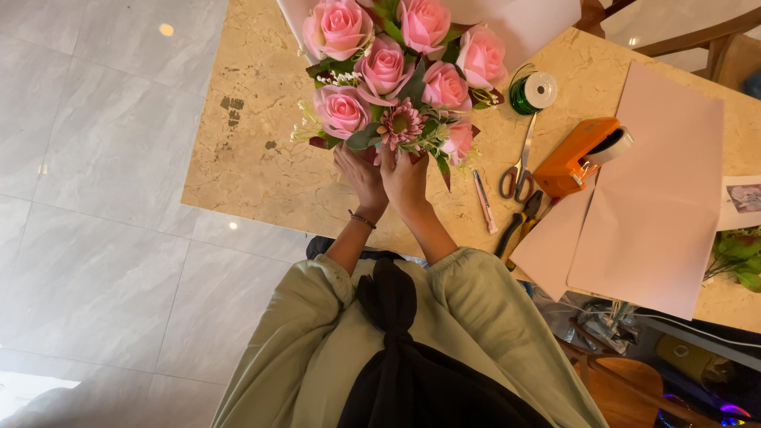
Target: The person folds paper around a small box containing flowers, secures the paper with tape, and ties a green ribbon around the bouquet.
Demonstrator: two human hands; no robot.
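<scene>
Bouquet of pink roses (pixel 400 75) held upright above the marble table (pixel 254 158), just ahead of both hands | left hand (pixel 361 176) and right hand (pixel 404 178) closed side by side around the gathered stems below the blooms | handling, as judged: light, top-heavy; petals soft, crushable; grip the stem bundle, not the heads | scissors (pixel 519 170) and tape dispenser (pixel 579 154) lie well apart to the right.

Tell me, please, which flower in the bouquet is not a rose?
The small daisy-like bloom with thin pink petals and a dark centre, just above the right hand; the others are roses.
</scene>
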